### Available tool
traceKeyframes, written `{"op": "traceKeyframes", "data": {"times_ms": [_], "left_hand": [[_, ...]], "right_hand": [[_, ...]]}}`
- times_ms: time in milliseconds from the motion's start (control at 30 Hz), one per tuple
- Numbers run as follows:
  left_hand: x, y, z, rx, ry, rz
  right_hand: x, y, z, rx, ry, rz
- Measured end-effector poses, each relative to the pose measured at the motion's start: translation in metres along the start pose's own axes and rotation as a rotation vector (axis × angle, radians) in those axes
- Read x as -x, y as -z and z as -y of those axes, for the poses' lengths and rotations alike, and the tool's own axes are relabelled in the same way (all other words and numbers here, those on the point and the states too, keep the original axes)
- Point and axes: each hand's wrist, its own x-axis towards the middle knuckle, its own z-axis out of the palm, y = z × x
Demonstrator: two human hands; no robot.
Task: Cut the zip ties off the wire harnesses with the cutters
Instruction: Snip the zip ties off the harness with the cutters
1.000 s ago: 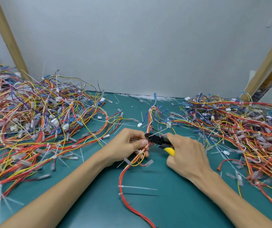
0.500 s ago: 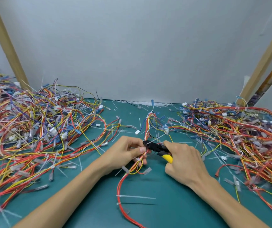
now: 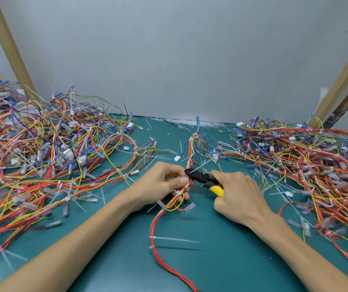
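Tangled wire piles [image 3: 48,152] flanking hands

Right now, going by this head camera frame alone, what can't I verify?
Head view:
- What the tip of the cutters bites: too small, and the left hand crowds the spot.
- Cutter handles: mostly wrapped inside the right hand.
- The held wire harness: its lower end is cut off by the bottom edge.
- The left wire pile and right wire pile: both run past the side edges and are blurred.
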Motion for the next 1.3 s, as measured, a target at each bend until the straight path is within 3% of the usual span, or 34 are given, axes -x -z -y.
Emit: {"op": "traceKeyframes", "data": {"times_ms": [300,400,467,533,633,767,1033,1300], "left_hand": [[0.001,0.000,0.000,0.006,0.009,-0.004],[0.001,-0.001,-0.001,0.064,0.009,-0.042],[0.001,-0.003,-0.001,0.104,0.019,-0.070],[-0.001,-0.004,-0.001,0.137,0.027,-0.106],[-0.003,-0.006,-0.002,0.156,0.026,-0.167],[-0.002,-0.008,-0.004,0.126,-0.018,-0.202],[-0.001,0.002,-0.001,0.262,0.057,-0.076],[-0.003,0.011,0.000,0.436,0.046,0.078]], "right_hand": [[0.000,0.003,0.003,-0.022,-0.030,0.019],[-0.004,0.007,0.001,-0.131,-0.154,-0.018],[-0.008,0.009,-0.007,-0.385,-0.299,-0.086],[-0.013,0.016,-0.016,-0.867,-0.464,-0.095],[-0.013,0.022,-0.028,-1.585,-0.616,0.076],[-0.011,0.021,-0.033,-2.006,-0.589,0.291],[-0.007,0.011,-0.041,-2.144,-0.590,0.202],[-0.010,0.005,-0.047,-2.141,-0.549,0.241]]}}
